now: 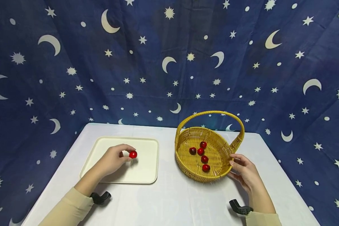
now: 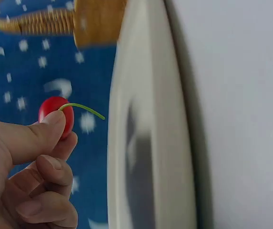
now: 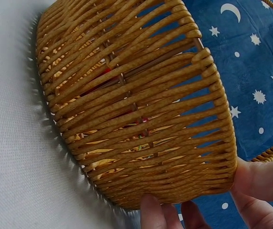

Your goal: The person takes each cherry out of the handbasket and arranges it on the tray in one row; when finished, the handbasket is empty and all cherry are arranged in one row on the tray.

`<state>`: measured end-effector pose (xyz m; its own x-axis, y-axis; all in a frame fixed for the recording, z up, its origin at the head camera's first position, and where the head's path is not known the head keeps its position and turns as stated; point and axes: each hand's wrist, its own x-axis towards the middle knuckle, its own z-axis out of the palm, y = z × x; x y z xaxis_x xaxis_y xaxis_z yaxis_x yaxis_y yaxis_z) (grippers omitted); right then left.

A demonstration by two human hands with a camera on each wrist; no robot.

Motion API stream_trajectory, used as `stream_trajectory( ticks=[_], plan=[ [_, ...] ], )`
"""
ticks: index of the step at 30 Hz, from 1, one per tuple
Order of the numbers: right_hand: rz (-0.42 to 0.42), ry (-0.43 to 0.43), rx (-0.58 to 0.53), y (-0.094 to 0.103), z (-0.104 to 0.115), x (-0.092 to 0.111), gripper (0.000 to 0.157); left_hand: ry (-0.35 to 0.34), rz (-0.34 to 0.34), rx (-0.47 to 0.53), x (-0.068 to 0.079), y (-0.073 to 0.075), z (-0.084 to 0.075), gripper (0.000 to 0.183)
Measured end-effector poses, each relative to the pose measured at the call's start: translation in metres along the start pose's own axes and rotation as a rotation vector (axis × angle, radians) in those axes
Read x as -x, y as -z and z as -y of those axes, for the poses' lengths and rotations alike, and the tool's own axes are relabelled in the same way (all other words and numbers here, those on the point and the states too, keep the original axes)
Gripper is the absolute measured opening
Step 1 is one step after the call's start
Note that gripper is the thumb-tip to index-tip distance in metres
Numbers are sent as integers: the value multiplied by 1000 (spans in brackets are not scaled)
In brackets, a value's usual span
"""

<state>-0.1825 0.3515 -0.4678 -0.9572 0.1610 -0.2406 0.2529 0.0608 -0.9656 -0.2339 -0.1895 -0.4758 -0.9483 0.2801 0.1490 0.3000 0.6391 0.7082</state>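
Left hand [image 1: 115,159] pinches a cherry [image 1: 133,154] between thumb and finger, closed just enough to hold it, while the right hand [image 1: 245,172] grips the basket [image 1: 197,178] at the right of its rim, thumb at the edge and fingers against the outer wall, just below one foot of the handle [image 1: 212,112]. To the left of the basket lies the tray [image 1: 147,174], flat on the worktop [image 1: 172,201], and the held cherry hangs just above it, apart from its surface. What matters most, I judge, is the sideways gap: the cherry is left of the basket and well apart from it, with bare worktop between tray and basket. Being nearly round, the fruit shows no marked long axis; its thin green stem [image 2: 86,109] reaches down toward the tray. Only the right hand touches the basket, the left being the farther one. Five more cherries [image 1: 204,159] lie on the basket's floor, under the handle's arch, which spans from left to right.
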Motion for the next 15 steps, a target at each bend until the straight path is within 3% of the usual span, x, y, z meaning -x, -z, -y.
stream_trajectory(
  ticks=[7,15],
  plan=[
    [-8,-4,-11,1,-1,-2,27,100,-66,-160,-1,44,48,36],
    [1,-9,-29,-1,-1,-3,29,133,-48,-247,-9,68,78,34]
  ],
)
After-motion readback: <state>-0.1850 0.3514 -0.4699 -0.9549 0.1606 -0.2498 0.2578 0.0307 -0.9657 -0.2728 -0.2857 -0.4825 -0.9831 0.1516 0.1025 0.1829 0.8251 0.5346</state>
